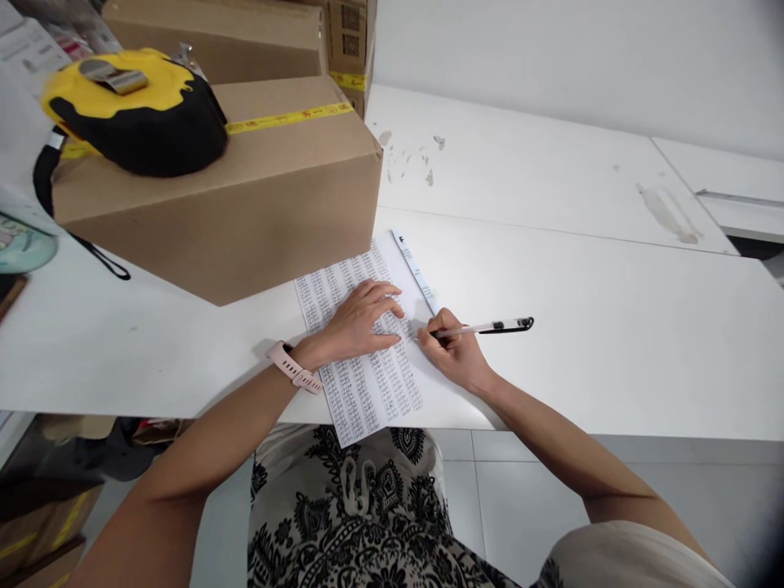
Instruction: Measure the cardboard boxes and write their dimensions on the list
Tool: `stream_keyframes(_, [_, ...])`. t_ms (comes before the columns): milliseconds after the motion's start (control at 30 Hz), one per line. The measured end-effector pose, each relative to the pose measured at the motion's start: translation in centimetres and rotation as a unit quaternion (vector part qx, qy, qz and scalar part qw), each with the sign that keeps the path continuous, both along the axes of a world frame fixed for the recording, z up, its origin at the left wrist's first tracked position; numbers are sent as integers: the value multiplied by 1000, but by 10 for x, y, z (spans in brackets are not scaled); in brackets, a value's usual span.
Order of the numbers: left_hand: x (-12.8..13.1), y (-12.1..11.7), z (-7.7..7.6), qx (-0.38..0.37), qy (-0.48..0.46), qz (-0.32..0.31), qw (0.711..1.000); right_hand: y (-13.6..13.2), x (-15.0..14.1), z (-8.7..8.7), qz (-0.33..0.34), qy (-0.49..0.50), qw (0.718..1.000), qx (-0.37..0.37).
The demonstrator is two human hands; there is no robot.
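A sheet of paper [352, 396] covered in columns of handwriting lies at a slant on the white table, its lower corner reaching past the front edge. My left hand [364, 322] rests on the written columns with its fingers apart, holding nothing. A pale pink band [294, 367] circles the left wrist. My right hand [453, 351] is closed round a pen [490, 327] with a clear barrel and a black cap on its rear end. The pen's tip is hidden by the fingers, close to the right-hand columns. A pale blue printed strip [416, 273] runs along the paper's right side.
A large cardboard box [275, 212] stands just beyond the paper at the left, with a yellow and black tape measure [140, 114] on top. More boxes [226, 41] are behind it. The white table [612, 351] extends right; its back panel [532, 180] has worn patches.
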State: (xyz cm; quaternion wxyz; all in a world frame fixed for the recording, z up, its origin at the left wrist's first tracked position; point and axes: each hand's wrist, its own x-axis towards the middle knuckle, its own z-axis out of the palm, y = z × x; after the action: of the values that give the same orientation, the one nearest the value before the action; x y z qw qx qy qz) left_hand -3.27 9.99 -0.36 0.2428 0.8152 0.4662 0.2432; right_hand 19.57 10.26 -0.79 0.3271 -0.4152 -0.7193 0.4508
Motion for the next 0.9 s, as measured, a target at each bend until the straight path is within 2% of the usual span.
stream_keyframes(600, [0, 0, 1, -7, 1, 2, 1000, 0, -1, 1, -9, -19, 1000, 15])
stream_keyframes(900, [0, 0, 0, -7, -1, 2, 1000, -1, 2, 0, -3, -10, 1000, -12])
